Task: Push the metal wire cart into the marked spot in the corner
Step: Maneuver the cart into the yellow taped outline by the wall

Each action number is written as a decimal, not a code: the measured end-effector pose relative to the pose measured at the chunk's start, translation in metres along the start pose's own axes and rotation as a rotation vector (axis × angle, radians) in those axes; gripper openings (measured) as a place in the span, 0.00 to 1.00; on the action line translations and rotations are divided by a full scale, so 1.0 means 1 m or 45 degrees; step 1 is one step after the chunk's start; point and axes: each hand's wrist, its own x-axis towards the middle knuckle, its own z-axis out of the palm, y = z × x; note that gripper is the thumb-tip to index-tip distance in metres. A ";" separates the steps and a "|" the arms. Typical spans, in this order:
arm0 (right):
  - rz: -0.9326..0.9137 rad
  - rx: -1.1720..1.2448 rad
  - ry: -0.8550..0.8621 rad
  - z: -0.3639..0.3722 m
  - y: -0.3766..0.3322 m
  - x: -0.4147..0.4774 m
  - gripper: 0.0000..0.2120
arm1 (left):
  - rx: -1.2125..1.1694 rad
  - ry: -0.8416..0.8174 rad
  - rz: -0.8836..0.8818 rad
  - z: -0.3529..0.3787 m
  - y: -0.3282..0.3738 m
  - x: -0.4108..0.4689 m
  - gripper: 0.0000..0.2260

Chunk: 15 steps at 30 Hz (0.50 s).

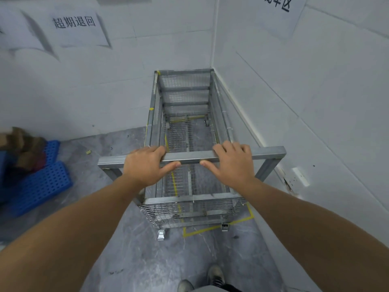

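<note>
The metal wire cart (185, 98) stands lengthwise in the corner, its far end against the back wall and its right side close to the right wall. My left hand (145, 165) and my right hand (231, 163) both grip its grey handle bar (269, 152), fingers over the top and thumbs underneath. Yellow floor tape (202, 229) marks a rectangle; its near edge and right corner show just beyond the cart's near end, and more tape is visible through the mesh floor. The cart's near left caster (161, 234) sits left of the tape's corner.
Blue plastic pallets (40, 184) with brown boxes (23, 148) lie on the floor at the left. White walls with paper signs (75, 26) close the corner. My shoes (214, 275) are on the grey floor behind the cart. A white outlet (300, 175) is low on the right wall.
</note>
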 end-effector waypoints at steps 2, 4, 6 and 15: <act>-0.032 -0.004 0.004 -0.001 0.003 0.001 0.30 | 0.008 -0.053 0.032 -0.001 -0.003 0.000 0.26; -0.058 0.007 -0.016 -0.004 0.005 0.003 0.30 | 0.027 -0.101 0.049 -0.004 -0.005 0.002 0.27; -0.079 0.047 -0.067 -0.008 0.007 0.007 0.33 | 0.023 -0.163 0.038 -0.006 -0.007 0.004 0.27; -0.015 0.131 -0.135 -0.012 0.008 0.013 0.30 | -0.038 -0.241 0.053 -0.003 -0.020 0.012 0.30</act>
